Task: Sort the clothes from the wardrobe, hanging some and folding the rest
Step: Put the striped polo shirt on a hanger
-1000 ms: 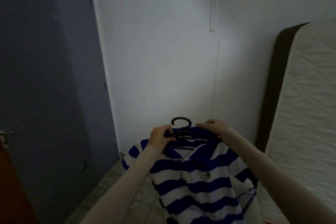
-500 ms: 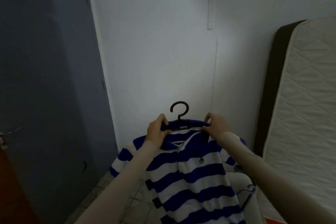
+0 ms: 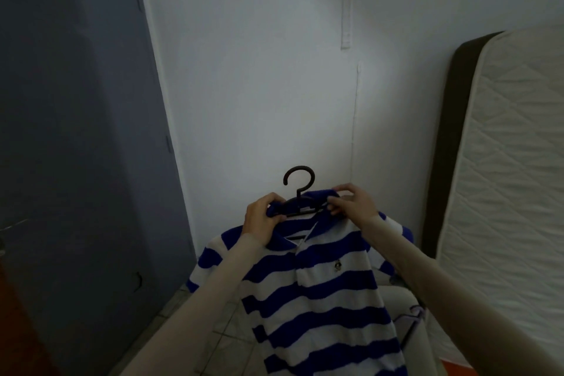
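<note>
A blue-and-white striped polo shirt hangs on a dark plastic hanger held up in front of me, its hook pointing upward. My left hand grips the left end of the hanger together with the blue collar. My right hand pinches the right side of the collar over the hanger's other end. The shirt's lower part runs out of view at the bottom.
A tall grey wardrobe stands shut at the left. A white wall fills the middle. A quilted mattress leans against a dark board at the right. Another hanger lies on something pale behind the shirt. Tiled floor shows below.
Both hands have lifted the shirt and hanger higher. The hanger's hook now stands upright and fully visible, and the collar sits more squarely over the hanger.
</note>
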